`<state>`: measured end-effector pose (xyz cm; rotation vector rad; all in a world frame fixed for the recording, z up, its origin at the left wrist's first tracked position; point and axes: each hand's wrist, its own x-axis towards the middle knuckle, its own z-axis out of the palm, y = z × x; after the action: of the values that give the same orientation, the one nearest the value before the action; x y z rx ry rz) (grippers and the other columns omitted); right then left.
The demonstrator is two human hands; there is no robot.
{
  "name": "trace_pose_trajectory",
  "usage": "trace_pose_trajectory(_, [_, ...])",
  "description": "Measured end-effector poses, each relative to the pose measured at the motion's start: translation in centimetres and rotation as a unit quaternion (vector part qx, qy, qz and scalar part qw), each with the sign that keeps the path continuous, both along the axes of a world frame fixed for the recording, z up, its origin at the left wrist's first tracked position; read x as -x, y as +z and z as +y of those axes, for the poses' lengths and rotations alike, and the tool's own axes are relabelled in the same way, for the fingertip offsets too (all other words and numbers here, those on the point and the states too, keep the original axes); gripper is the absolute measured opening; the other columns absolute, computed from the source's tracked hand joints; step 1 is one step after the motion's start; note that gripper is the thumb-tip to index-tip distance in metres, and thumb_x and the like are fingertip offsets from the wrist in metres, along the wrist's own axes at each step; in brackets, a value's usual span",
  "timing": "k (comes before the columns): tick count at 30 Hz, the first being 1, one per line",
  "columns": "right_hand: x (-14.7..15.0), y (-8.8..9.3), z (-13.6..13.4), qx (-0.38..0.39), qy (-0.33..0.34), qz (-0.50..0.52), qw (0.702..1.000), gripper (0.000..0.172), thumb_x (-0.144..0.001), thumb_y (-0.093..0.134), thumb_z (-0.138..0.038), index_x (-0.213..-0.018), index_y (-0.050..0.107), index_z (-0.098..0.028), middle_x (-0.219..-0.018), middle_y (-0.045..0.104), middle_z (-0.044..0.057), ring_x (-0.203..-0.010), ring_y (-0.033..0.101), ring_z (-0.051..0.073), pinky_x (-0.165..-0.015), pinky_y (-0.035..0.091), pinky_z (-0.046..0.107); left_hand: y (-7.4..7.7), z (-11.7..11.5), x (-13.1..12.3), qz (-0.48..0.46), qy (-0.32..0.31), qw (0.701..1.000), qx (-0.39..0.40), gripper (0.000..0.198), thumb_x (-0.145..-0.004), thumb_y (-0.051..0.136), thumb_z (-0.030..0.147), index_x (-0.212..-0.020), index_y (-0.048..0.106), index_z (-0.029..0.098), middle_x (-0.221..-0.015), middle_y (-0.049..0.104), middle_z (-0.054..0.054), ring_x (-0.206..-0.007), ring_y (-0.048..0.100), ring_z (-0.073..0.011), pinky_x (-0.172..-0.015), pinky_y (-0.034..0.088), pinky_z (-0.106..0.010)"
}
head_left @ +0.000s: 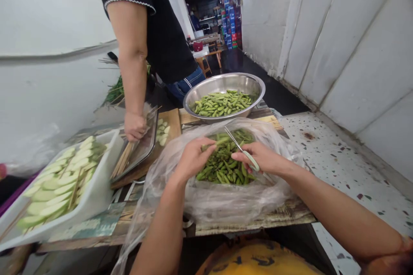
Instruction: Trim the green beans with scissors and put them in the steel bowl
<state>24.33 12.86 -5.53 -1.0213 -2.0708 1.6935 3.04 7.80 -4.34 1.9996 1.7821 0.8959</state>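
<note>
Pinched in my left hand (197,154) is a green edamame pod (222,141), held out to the right over a clear plastic bag (222,204). My right hand (258,157) is closed around the pale green handles of a pair of scissors (239,144). The blades point up and left, close to the held pod. Many loose edamame pods (222,165) lie in the open bag beneath both hands. Just behind the bag stands a wide steel basin (254,88) with more pods (222,103) in it.
At left, a white tub (93,195) holds skewered pale green slices (53,193). A co-worker's hand (134,126) grips thin sticks over a metal tray (151,144). A wooden board (174,122) with small slices lies beside it. A wall (361,43) runs along the right.
</note>
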Motion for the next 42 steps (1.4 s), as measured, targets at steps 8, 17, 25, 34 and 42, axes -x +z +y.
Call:
trace_pose_trajectory(8, [-0.1,1.0,-0.5,0.033,0.001,-0.007,0.999,0.046,-0.077,0.053,-0.059,-0.066,0.049,-0.015,-0.052,0.054,0.000,-0.036,0.044,0.007,-0.029,0.033,0.018,-1.3,0.3,0.4,-0.235,0.059,0.959,0.149,0.029,-0.076,0.057,0.042,-0.076,0.064,0.015,-0.042,0.043,0.006,-0.037,0.028,-0.0059,-0.041,0.018,-0.022])
trace_pose_trajectory(17, [0.2,0.9,-0.8,0.039,0.016,-0.016,0.999,0.048,-0.074,0.055,-0.060,-0.060,0.049,-0.015,-0.048,0.054,0.000,-0.033,0.042,0.007,-0.031,0.031,0.020,-0.2,-0.2,-0.6,-0.232,0.019,0.951,0.203,0.029,-0.071,0.062,0.039,-0.078,0.068,0.012,-0.049,0.053,0.002,-0.039,0.030,-0.0050,-0.042,0.021,-0.022])
trace_pose_trajectory(25, [0.4,0.1,-0.9,-0.037,0.012,-0.064,0.997,0.052,-0.075,0.053,-0.062,-0.051,0.046,-0.016,-0.041,0.051,-0.001,-0.037,0.050,0.010,-0.043,0.039,0.022,-0.2,-0.1,-0.6,-0.255,0.037,0.935,0.244,0.030,-0.067,0.067,0.036,-0.084,0.065,0.012,-0.044,0.045,0.007,-0.038,0.027,-0.0035,-0.040,0.020,-0.020])
trace_pose_trajectory(34, [0.7,-0.4,-0.9,0.060,0.023,0.004,0.998,0.044,-0.075,0.055,-0.058,-0.067,0.052,-0.015,-0.048,0.052,-0.002,-0.037,0.048,0.009,-0.032,0.033,0.018,-0.4,0.1,-0.1,-0.407,-0.018,0.881,0.239,0.030,-0.066,0.070,0.039,-0.073,0.056,0.013,-0.054,0.058,0.001,-0.033,0.026,-0.0007,-0.036,0.010,-0.019])
trace_pose_trajectory(42, [0.8,0.2,-1.4,0.089,0.040,0.039,0.994,0.049,-0.075,0.054,-0.061,-0.079,0.055,-0.012,-0.051,0.052,-0.002,-0.041,0.048,0.010,-0.032,0.039,0.020,-0.7,0.4,-1.9,-0.497,0.020,0.854,0.151,0.031,-0.068,0.070,0.036,-0.059,0.053,0.012,-0.033,0.039,0.007,-0.028,0.022,-0.0006,-0.036,0.009,-0.020])
